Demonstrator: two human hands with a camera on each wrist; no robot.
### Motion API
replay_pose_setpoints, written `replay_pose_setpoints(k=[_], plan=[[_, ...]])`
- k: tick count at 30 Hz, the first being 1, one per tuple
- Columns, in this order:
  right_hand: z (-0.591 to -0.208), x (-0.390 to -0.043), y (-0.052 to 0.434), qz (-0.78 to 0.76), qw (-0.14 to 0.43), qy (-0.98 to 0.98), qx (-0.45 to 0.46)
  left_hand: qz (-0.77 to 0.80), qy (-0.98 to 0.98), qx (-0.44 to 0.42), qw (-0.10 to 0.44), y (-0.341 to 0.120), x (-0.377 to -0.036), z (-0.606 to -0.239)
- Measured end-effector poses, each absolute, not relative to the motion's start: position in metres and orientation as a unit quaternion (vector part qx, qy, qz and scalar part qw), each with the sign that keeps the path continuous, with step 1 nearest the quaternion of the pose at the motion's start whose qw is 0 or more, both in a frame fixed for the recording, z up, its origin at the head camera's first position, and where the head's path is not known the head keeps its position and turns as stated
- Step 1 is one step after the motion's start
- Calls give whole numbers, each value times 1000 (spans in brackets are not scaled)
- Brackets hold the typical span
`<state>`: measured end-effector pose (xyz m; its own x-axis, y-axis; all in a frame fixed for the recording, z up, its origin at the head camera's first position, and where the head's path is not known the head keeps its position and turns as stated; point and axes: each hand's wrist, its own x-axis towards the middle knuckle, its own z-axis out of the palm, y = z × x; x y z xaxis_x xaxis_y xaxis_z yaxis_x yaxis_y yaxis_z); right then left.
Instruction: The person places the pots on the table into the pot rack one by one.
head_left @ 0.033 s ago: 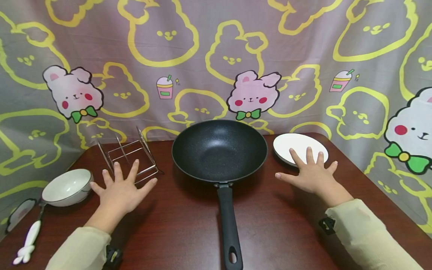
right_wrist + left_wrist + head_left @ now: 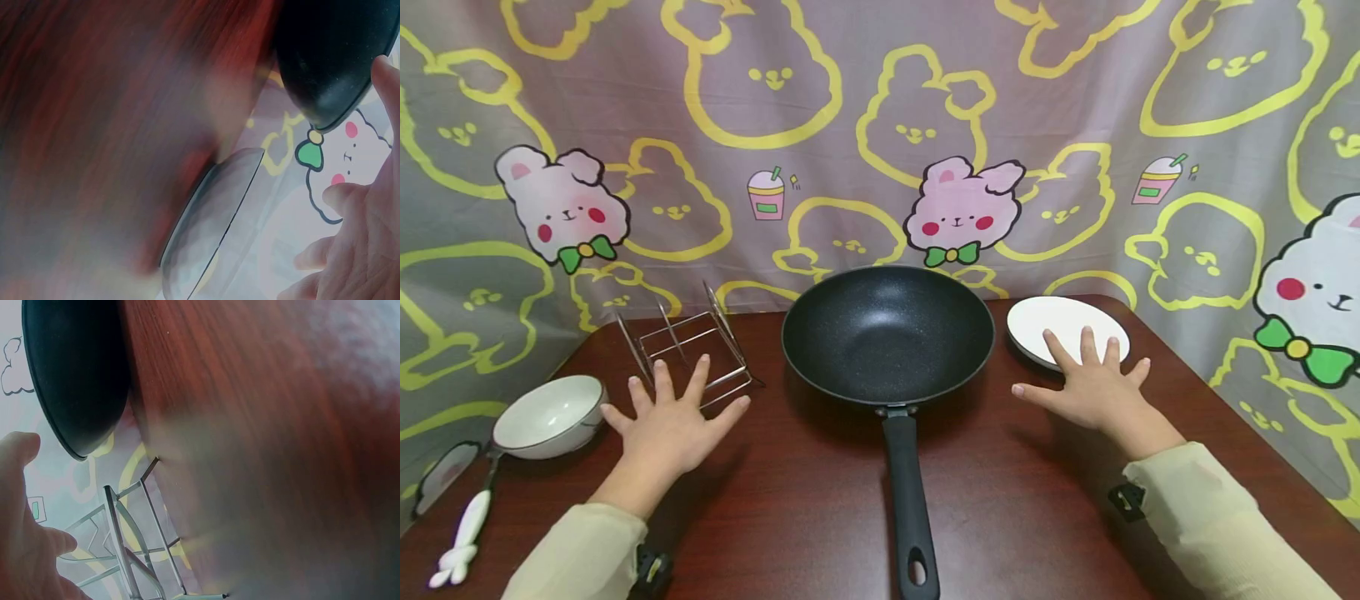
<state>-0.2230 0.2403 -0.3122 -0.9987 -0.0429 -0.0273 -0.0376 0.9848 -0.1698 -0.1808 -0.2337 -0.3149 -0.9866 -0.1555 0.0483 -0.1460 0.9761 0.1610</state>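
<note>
My left hand (image 2: 670, 425) lies flat on the dark wooden table (image 2: 805, 500), fingers spread and straight, holding nothing. Its fingertips reach the front of a wire rack (image 2: 688, 346); a white bowl (image 2: 550, 414) sits just to its left. My right hand (image 2: 1093, 383) is also flat and spread, its fingertips at the near edge of a white plate (image 2: 1063, 321). Between the hands stands a black pan (image 2: 887, 333) with its handle (image 2: 910, 492) pointing toward me. The left wrist view shows the pan (image 2: 75, 375) and rack (image 2: 131, 544); the right wrist view shows the pan (image 2: 331, 56) and plate (image 2: 212, 231).
A utensil with a white handle (image 2: 463, 533) lies at the table's left front corner, below the bowl. A cartoon-rabbit curtain (image 2: 880, 125) hangs close behind the table. Both forearms wear pale sleeves with wrist straps.
</note>
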Motion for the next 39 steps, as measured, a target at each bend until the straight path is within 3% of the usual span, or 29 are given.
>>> replay_pose_setpoints(k=[14, 23, 33, 39], plan=[[-307, -220, 239, -94, 1, 995, -31, -79, -994, 56, 58, -232, -175, -314], [-298, -200, 227, -150, -47, 984, -81, -146, -982, 4, 123, -216, -160, -304], [-294, -176, 210, -282, -37, 949, -134, -288, -944, -68, 146, -187, -146, -300], [-296, -165, 198, -367, -13, 919, -145, -373, -915, -86, 129, -172, -143, -303]])
